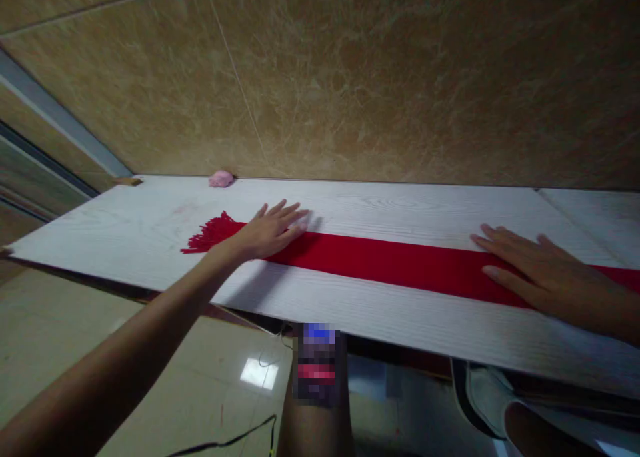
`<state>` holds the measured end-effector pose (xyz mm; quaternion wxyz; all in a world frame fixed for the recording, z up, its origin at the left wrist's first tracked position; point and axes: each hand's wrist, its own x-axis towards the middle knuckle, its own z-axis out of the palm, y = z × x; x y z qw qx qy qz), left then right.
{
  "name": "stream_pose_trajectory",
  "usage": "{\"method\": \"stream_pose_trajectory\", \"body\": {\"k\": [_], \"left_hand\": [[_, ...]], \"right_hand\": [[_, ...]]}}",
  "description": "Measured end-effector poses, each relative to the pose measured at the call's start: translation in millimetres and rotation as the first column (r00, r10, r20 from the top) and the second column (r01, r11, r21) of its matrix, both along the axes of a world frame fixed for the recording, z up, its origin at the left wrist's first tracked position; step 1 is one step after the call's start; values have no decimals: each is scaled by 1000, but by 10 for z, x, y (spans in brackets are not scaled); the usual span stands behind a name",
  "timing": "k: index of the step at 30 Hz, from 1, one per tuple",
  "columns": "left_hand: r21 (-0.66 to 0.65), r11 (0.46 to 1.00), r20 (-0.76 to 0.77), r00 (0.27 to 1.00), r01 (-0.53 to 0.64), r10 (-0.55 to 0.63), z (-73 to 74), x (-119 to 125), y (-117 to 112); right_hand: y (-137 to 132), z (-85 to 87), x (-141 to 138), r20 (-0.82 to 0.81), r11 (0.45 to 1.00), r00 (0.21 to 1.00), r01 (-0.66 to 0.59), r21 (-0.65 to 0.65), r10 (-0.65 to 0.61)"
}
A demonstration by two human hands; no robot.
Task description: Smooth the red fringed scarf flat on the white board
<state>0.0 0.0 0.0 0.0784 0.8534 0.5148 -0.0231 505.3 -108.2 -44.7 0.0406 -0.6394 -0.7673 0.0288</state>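
- A wall of large tan, marble-veined tiles (380, 77) fills the upper part of the view, crossed by thin pale grout lines.
- A long white wood-grain table (400, 207) stands against that wall; a seam shows near its right end.
- A small pink lump (221, 179) lies at the table's back edge, touching the wall.
- A grey metal frame strip (55, 113) runs diagonally at the far left.
- The glossy beige tiled floor (75, 323) reflects a bright square of light (259, 373).
- A thin black cable (235, 438) trails across the floor.
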Motion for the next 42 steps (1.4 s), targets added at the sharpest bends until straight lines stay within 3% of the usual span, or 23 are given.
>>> {"method": "stream_pose_trajectory", "body": {"k": [5,9,14,23,28,34,42], "left_hand": [[-16,980,79,977,198,-196,-106,699,-197],[5,966,100,961,258,-258,-228,898,-277],[-8,960,102,955,280,-277,-303,895,-304],[16,957,74,954,289,-290,-340,896,-297],[52,953,23,954,298,-299,-342,893,-292],[30,930,63,927,367,-369,-194,1051,-286],[0,924,90,920,383,-382,-336,1166,-320]], "right_hand": [[142,39,-849,-47,976,976,-216,-23,215],[188,-85,-1110,-41,946,946,-321,32,323],[160,-209,-1112,-9,917,922,-383,116,386],[170,-237,-1076,-9,904,913,-404,139,409],[138,-140,-1142,23,916,920,-391,88,391],[215,22,-1326,-30,916,920,-385,109,390],[300,-204,-1354,-69,905,907,-404,133,415]]}}
